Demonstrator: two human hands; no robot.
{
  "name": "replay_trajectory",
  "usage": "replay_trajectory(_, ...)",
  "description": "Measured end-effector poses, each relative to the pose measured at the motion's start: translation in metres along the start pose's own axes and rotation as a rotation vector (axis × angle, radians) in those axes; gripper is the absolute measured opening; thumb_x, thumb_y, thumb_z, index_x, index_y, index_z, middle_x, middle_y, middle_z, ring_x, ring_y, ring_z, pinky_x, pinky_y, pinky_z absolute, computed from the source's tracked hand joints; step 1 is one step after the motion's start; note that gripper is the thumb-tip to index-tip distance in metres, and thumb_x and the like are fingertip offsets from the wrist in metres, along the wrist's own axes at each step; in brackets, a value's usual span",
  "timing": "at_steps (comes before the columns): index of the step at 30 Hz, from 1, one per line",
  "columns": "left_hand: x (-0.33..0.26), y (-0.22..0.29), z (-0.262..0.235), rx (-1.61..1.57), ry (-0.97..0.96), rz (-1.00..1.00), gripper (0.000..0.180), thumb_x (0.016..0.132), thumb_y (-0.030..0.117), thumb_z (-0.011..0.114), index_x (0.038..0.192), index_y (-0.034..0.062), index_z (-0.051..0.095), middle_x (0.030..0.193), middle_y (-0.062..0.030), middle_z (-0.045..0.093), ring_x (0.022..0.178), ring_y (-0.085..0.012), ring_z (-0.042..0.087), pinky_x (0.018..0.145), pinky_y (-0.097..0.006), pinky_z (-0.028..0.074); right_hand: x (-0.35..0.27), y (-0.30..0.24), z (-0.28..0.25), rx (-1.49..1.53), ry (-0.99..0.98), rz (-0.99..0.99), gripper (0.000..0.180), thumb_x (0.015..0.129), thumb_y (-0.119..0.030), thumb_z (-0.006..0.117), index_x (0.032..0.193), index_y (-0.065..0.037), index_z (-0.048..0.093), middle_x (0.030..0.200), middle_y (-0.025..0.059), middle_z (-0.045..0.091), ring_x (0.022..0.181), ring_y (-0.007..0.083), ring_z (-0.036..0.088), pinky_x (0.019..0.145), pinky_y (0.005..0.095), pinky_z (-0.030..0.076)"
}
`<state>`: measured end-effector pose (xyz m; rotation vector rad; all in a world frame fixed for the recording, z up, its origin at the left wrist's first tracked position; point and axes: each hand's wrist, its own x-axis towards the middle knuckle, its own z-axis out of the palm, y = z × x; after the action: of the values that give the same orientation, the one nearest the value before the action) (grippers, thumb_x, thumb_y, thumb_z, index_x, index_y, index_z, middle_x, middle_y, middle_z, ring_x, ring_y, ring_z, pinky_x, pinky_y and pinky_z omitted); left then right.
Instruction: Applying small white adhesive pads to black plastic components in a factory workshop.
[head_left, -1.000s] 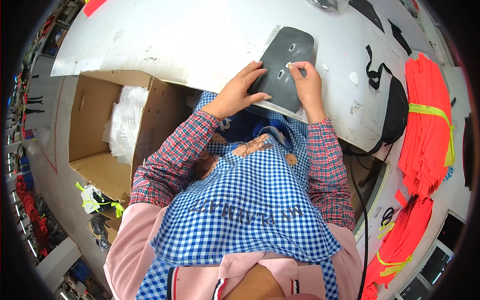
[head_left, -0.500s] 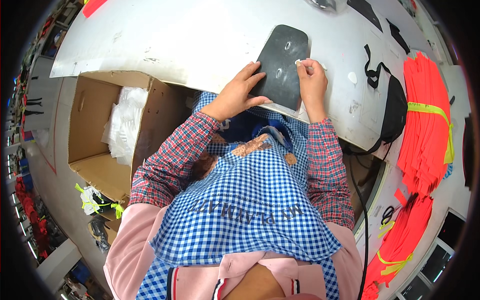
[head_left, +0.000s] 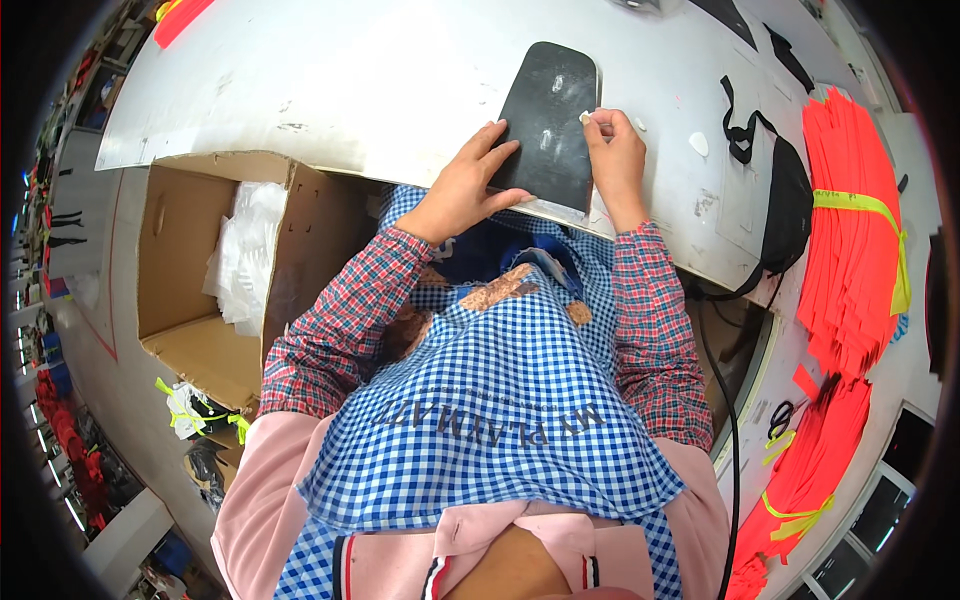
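Observation:
A black panel (head_left: 552, 110) with a rounded far end lies on the white table, near its front edge. Two whitish smudges show on its face. My left hand (head_left: 465, 185) rests against the panel's left side, fingers spread and thumb by its near end. At the right edge, my right hand (head_left: 616, 160) pinches a small white piece (head_left: 586, 117), which looks like chalk, between thumb and fingertips. To the right of that hand lie a tiny white bit (head_left: 640, 124) and a larger flat white piece (head_left: 698, 144).
An open cardboard box (head_left: 215, 330) holding clear plastic stands left of the table (head_left: 330, 90). A black strapped bag (head_left: 788, 205) lies at the table's right side. Beyond it are tied bundles of orange-red fabric (head_left: 850, 240) and scissors (head_left: 780, 420). A black cable (head_left: 735, 480) hangs at my right.
The panel has shifted slightly left, both hands with it. Its farther white mark, a small ring before, now looks like a wider smudge. The right hand keeps its pinch.

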<state>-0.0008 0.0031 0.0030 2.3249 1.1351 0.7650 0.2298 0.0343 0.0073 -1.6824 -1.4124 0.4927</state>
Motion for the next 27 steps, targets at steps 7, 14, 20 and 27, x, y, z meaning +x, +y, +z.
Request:
replay_trajectory(7, 0.002, 0.002, -0.002, -0.005, -0.019, -0.01, 0.071, 0.083, 0.04, 0.077, 0.134, -0.0048, 0.054, 0.15, -0.0263, 0.037, 0.142, -0.0408, 0.035, 0.113, -0.044, 0.039, -0.003, 0.005, 0.003, 0.006, 0.031, -0.032, 0.016, 0.09, -0.014, 0.068, 0.099, -0.001, 0.066, 0.092, 0.0131, 0.071, 0.08, 0.0252, 0.069, 0.074, 0.0363, 0.054)
replay_trajectory(14, 0.019, 0.001, 0.003, 0.059, 0.104, 0.001, 0.062, 0.092, 0.041, 0.066, 0.138, 0.0012, 0.052, 0.155, -0.023, 0.032, 0.146, -0.0424, 0.024, 0.116, -0.05, 0.031, -0.002, 0.009, 0.0, -0.025, 0.131, -0.215, 0.014, 0.089, -0.012, 0.068, 0.096, 0.0, 0.065, 0.095, 0.0129, 0.07, 0.083, 0.0259, 0.067, 0.078, 0.0372, 0.052)
replay_trajectory(20, 0.047, -0.005, 0.007, 0.133, 0.066, 0.052, 0.049, 0.098, 0.03, 0.058, 0.14, 0.0066, 0.051, 0.155, -0.0177, 0.036, 0.146, -0.0418, 0.024, 0.118, -0.052, 0.025, -0.009, -0.006, -0.005, 0.006, 0.049, -0.069, 0.014, 0.089, -0.015, 0.068, 0.092, -0.001, 0.066, 0.089, 0.0127, 0.07, 0.079, 0.026, 0.067, 0.074, 0.0371, 0.053)
replay_trajectory(27, 0.048, -0.008, 0.017, 0.174, -0.051, 0.024, 0.045, 0.099, 0.021, 0.052, 0.142, 0.0115, 0.049, 0.156, -0.013, 0.037, 0.147, -0.036, 0.025, 0.118, -0.057, 0.021, -0.012, -0.015, -0.005, 0.127, -0.03, 0.05, 0.019, 0.089, -0.017, 0.069, 0.091, 0.001, 0.069, 0.077, 0.0115, 0.071, 0.066, 0.0179, 0.068, 0.063, 0.031, 0.053)
